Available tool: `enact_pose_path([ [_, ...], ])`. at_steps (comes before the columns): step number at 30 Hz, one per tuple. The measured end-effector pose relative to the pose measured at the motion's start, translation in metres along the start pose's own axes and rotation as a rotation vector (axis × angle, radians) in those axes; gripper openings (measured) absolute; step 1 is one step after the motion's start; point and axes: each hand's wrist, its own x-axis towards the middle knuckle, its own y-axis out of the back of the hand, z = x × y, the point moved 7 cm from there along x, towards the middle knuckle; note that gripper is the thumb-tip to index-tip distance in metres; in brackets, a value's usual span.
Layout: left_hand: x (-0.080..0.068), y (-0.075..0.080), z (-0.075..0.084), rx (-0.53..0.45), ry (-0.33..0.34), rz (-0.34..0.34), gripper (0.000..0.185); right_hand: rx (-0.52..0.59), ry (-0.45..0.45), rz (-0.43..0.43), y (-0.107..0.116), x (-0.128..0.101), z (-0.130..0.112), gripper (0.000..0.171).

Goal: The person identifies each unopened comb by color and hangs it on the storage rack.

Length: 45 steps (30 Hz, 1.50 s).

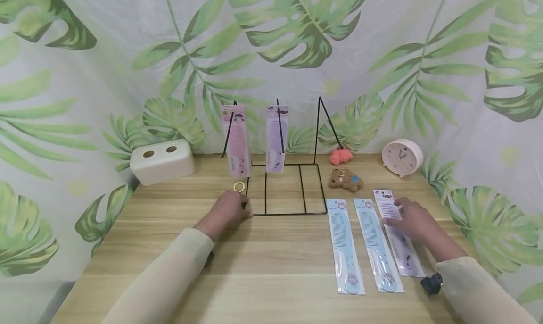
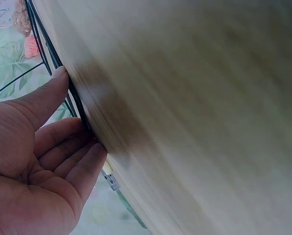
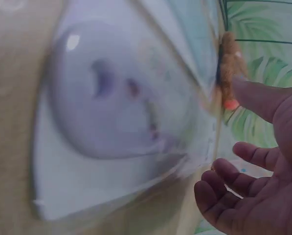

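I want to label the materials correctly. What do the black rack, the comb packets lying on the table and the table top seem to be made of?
The black rack looks like thin metal wire with a dark coating: slim, straight rods. The comb packets seem clear glossy plastic film over printed card, since the right wrist view shows reflections. The table top looks like pale wood or laminate with a matt grain; I cannot tell which.

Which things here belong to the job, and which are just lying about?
In hand: wire rack under left hand; purple comb under right hand; two blue combs; hung combs.
Lying about: clock, bear, white box, hair tie.
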Motion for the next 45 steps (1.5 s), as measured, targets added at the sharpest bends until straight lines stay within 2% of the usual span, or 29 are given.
enact_pose_path([
  [4,0.000,0.000,-0.001,-0.005,0.005,0.003,0.043,-0.013,-0.080,-0.084,-0.010,0.002,0.015,0.093],
  [12,-0.002,0.002,-0.001,-0.002,0.009,0.007,0.042,0.022,-0.186,-0.128,-0.007,0.005,0.028,0.098],
  [17,-0.002,0.003,0.000,0.000,0.010,0.001,0.047,0.078,-0.259,-0.152,-0.005,0.006,0.037,0.093],
  [22,-0.002,0.004,0.000,0.001,0.013,-0.002,0.048,0.114,-0.278,-0.157,-0.006,0.006,0.042,0.084],
  [28,-0.002,0.002,0.000,-0.004,0.017,0.002,0.048,0.148,-0.256,-0.078,-0.003,0.003,0.046,0.078],
  [33,-0.001,-0.002,0.003,-0.006,0.014,-0.016,0.045,0.125,-0.190,0.026,0.002,0.000,0.053,0.061],
  [38,-0.001,-0.002,0.002,-0.009,0.023,-0.016,0.045,0.244,-0.116,0.103,0.017,-0.005,0.046,0.053],
  [41,-0.001,-0.002,0.001,-0.016,0.029,-0.014,0.049,0.320,-0.078,0.125,0.029,-0.008,0.037,0.056],
  [45,-0.001,-0.001,0.001,-0.013,0.024,-0.011,0.049,0.393,-0.084,0.165,0.045,-0.011,0.028,0.064],
])
